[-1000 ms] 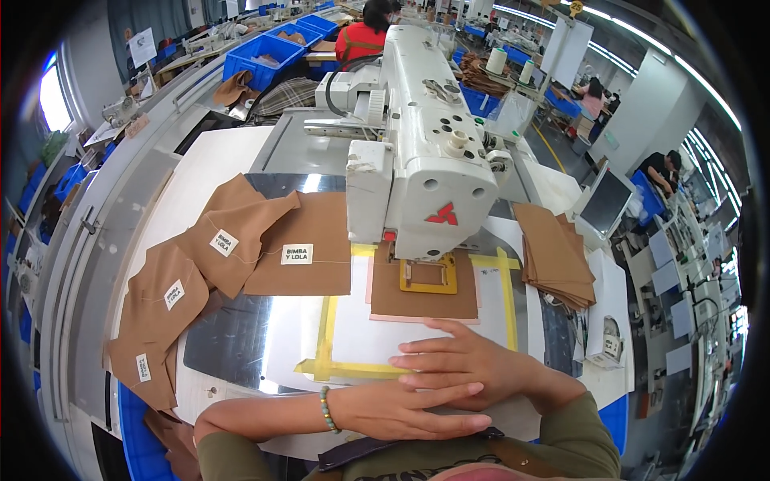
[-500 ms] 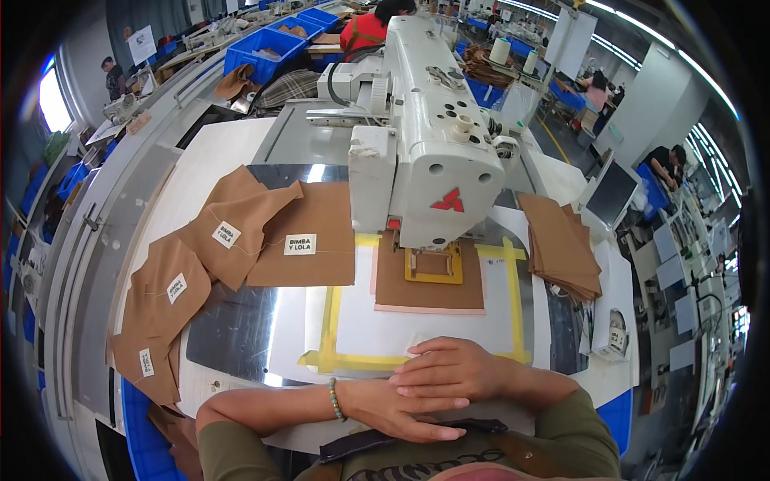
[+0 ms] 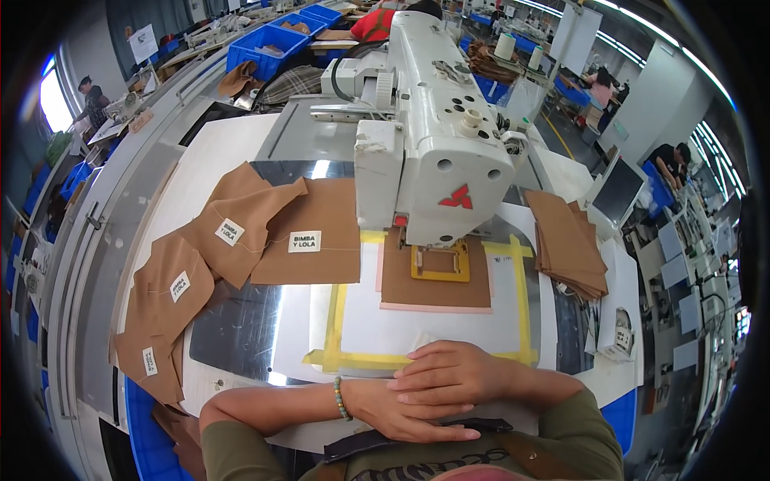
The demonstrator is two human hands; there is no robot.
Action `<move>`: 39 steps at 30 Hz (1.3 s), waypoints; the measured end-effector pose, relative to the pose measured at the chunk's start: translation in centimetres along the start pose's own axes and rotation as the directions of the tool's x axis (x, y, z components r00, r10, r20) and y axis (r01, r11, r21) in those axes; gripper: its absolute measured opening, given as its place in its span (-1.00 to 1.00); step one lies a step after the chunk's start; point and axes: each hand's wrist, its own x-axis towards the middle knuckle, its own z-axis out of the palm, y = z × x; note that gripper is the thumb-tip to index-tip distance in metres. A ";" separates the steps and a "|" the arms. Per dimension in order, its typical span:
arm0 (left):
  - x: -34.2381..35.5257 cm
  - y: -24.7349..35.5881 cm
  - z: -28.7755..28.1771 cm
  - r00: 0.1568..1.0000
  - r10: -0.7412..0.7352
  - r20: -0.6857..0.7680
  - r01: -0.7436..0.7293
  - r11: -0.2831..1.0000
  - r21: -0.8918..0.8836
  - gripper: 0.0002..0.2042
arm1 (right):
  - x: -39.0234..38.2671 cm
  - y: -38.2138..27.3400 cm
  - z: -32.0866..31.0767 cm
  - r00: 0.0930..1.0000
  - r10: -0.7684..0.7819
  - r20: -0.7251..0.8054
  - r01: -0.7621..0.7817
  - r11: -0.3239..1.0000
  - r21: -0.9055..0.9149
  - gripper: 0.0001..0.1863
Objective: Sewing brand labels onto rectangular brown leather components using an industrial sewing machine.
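My forearms are crossed at the table's front edge. My left hand, below a beaded bracelet, lies flat with its fingers stretched to the right. Across its back rests my right hand, fingers extended and holding nothing. A small whitish piece lies just beyond the right hand, on the white sheet edged with yellow tape. Farther in, a brown fabric panel sits under the sewing machine. The machine's yellow clamp frame is on the panel; the needle area is partly hidden by the head.
Brown pieces with sewn white labels overlap at the left. A stack of brown panels lies at the right, near a small screen and a white box. Blue bins flank me. Other people work farther off.
My hands stay crossed in the same pose. The whole view shifts slightly to the right. In the background, the person in red leans differently; the clamp and panel look unchanged.
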 end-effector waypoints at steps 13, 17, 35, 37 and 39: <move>-0.1 0.0 0.5 1.000 0.006 -0.030 -0.005 0.999 0.033 -0.47 | -0.1 -0.1 0.1 1.000 0.019 -0.021 -0.019 0.999 0.026 -0.59; -0.1 -0.2 0.5 0.997 0.063 0.049 -0.063 0.998 0.000 -0.45 | 0.0 0.2 0.0 1.000 -0.004 0.021 0.003 0.999 0.044 -0.55; -0.2 -0.3 0.1 0.988 -0.152 0.027 0.153 0.928 -0.339 -0.57 | -1.1 1.9 2.7 0.991 0.016 -0.129 0.014 0.974 0.225 -0.72; -0.2 -0.4 0.1 0.998 0.044 0.035 -0.041 0.996 -0.085 -0.54 | -1.4 1.9 2.8 0.989 -0.008 -0.148 0.035 0.983 0.180 -0.68; -0.3 -0.6 0.0 0.998 0.047 0.049 -0.042 0.995 -0.088 -0.54 | -1.5 1.9 2.8 0.995 -0.011 -0.100 0.026 0.987 0.156 -0.70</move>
